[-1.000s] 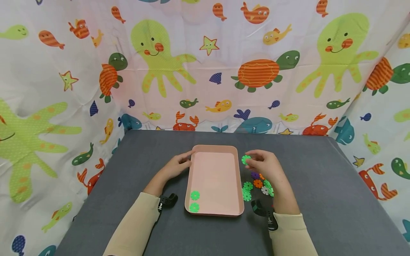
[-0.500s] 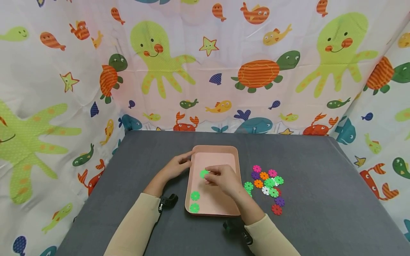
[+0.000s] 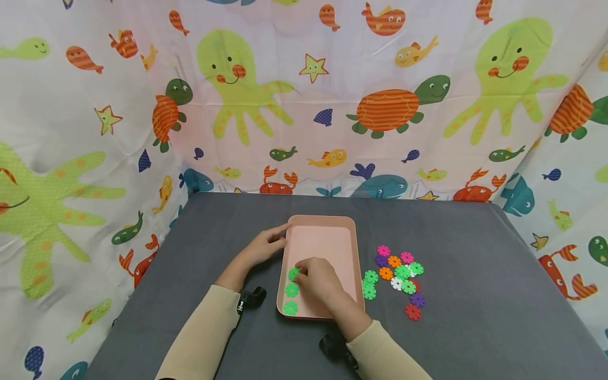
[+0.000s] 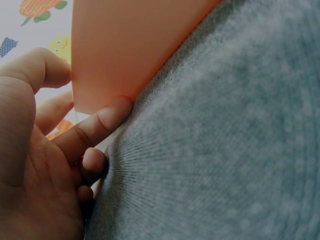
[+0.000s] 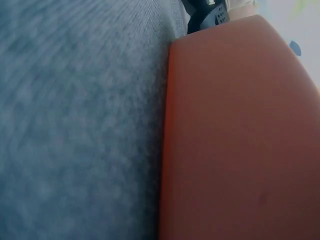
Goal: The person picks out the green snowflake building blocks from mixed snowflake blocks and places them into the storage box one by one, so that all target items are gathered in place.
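A pink tray (image 3: 328,311) lies on the grey table in the head view. My left hand (image 3: 260,249) touches its left side near the far corner; in the left wrist view the fingertips (image 4: 117,107) rest against the tray wall (image 4: 120,55). Over the tray's left part, my right hand (image 3: 319,279) pinches a green notched plastic disc (image 3: 293,273) between thumb and fingers. Below that piece, a second green disc (image 3: 292,290) and a third green disc (image 3: 291,307) lie in line along the left wall. The right wrist view shows the tray's outer wall (image 5: 240,125), not the fingers.
Right of the tray lies a loose group of notched discs: green discs (image 3: 369,289), an orange disc (image 3: 386,273), purple disc (image 3: 417,300), red disc (image 3: 412,312), pink disc (image 3: 383,250) and white disc (image 3: 396,284). A patterned curtain (image 3: 328,68) stands behind the table (image 3: 475,274).
My right hand has carried the green disc from right of the tray over its middle, then down to the left column above the other two. The left hand stays at the tray's side.
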`<state>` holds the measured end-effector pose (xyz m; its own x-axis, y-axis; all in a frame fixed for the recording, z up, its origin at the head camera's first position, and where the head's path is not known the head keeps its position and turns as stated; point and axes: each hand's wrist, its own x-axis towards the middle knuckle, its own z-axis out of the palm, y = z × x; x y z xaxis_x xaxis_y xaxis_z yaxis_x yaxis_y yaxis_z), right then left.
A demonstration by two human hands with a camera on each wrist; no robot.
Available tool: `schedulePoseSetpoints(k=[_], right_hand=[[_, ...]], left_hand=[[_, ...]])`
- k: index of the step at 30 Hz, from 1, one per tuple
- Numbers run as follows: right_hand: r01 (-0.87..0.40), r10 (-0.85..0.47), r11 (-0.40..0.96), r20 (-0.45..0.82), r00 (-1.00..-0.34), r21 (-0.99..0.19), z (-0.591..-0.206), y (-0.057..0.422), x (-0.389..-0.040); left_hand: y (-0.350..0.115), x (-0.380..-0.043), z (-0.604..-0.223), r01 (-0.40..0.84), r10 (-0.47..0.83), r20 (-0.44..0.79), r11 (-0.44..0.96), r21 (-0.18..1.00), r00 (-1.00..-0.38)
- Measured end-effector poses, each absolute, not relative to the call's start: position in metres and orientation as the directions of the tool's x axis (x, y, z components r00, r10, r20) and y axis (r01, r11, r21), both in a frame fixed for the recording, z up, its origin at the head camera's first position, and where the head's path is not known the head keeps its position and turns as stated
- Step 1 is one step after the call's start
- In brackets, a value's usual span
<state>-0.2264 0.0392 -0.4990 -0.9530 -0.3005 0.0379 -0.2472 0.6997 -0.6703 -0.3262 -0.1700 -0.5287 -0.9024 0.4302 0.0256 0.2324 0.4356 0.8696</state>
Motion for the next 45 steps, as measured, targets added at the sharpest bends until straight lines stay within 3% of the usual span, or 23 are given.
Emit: schedulePoseSetpoints(k=[9, 17, 23, 31, 38, 45], right_hand=[[-0.272, -0.370, 0.645, 0.019, -0.929, -0.714, -0.475, 0.055, -0.224], [-0.231, -0.325, 0.617, 0.024, -0.946, -0.753, -0.442, 0.122, -0.234], [-0.105, -0.251, 0.704, -0.107, -0.962, -0.702, -0.445, 0.175, -0.243], [0.010, -0.252, 0.786, -0.335, -0.908, -0.618, -0.461, 0.196, -0.244], [-0.019, -0.238, 0.818, -0.309, -0.921, -0.575, -0.465, 0.196, -0.246], [0.031, -0.196, 0.741, -0.260, -0.945, -0.670, -0.446, 0.197, -0.237]], left_hand=[[-0.170, -0.326, -0.531, 0.239, 0.422, 0.042, 0.425, 0.873, -0.906], [-0.169, -0.327, -0.532, 0.239, 0.423, 0.039, 0.432, 0.870, -0.906], [-0.169, -0.326, -0.531, 0.246, 0.427, 0.044, 0.432, 0.868, -0.903], [-0.169, -0.325, -0.529, 0.236, 0.418, 0.031, 0.450, 0.861, -0.908], [-0.168, -0.325, -0.528, 0.230, 0.421, 0.021, 0.452, 0.862, -0.907], [-0.169, -0.325, -0.529, 0.231, 0.418, 0.023, 0.453, 0.861, -0.908]])
